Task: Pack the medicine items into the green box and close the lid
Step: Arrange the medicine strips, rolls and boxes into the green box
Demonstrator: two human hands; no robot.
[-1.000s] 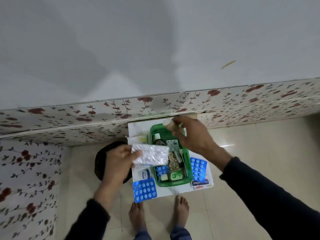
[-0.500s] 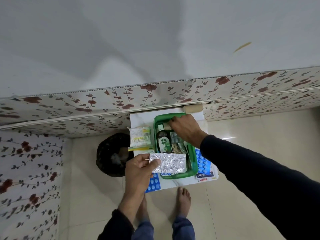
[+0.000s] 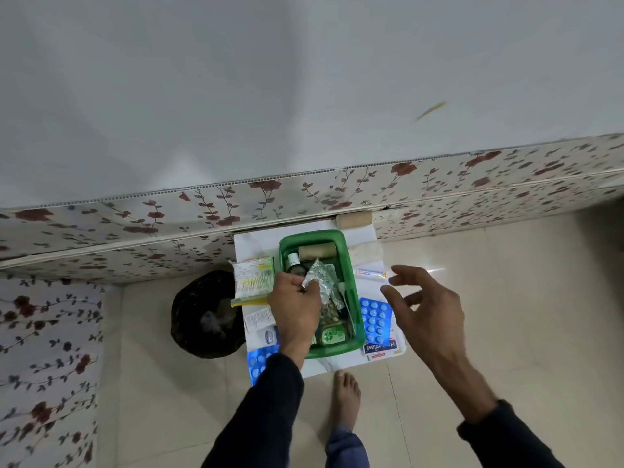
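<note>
- The box (image 3: 351, 292), at frame centre, already holds a roll (image 3: 317, 252), a bottle (image 3: 293, 260) and several strips; blue strips (image 3: 374, 319), a plaster pack (image 3: 380, 347) and a carton (image 3: 253, 278) lie outside; I see no lid
- My left hand (image 3: 293, 309) pinches a foil strip (image 3: 319, 276) over the box's middle; I judge it about to drop in
- My right hand (image 3: 425, 309) hovers spread and empty, right of the box
</note>
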